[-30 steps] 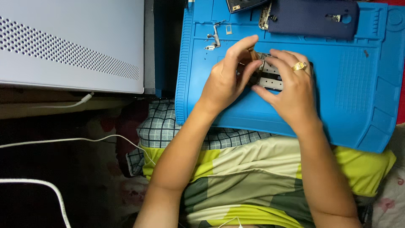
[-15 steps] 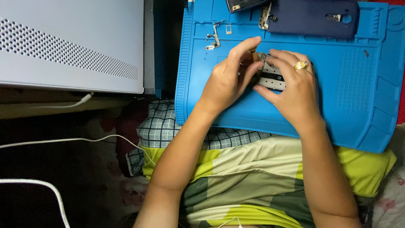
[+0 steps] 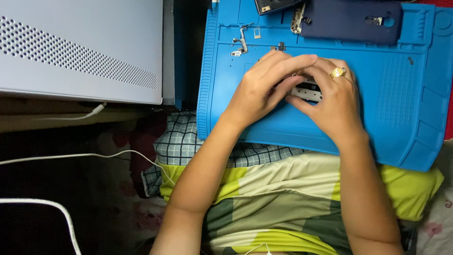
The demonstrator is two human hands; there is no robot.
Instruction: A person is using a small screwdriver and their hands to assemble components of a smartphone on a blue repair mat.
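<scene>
Nearest: yellow-green striped cloth (image 3: 292,198) across the lap; checked fabric (image 3: 181,141) beneath the mat's near edge.

Blue silicone work mat (image 3: 401,108): both hands meet at its middle.

Left hand (image 3: 257,92): fingers curled over a small silver metal part (image 3: 306,92), pinching it.

Right hand (image 3: 332,101), gold ring (image 3: 338,72): fingertips closed on the same part from the other side.

Handling note: likely best kept low over the mat, grip light, so nothing springs away.

Beyond: loose small screws and brackets (image 3: 240,45), a dark blue phone back cover (image 3: 351,19), within knocking reach.

Left: perforated white case (image 3: 80,47), white cable (image 3: 71,156).
</scene>
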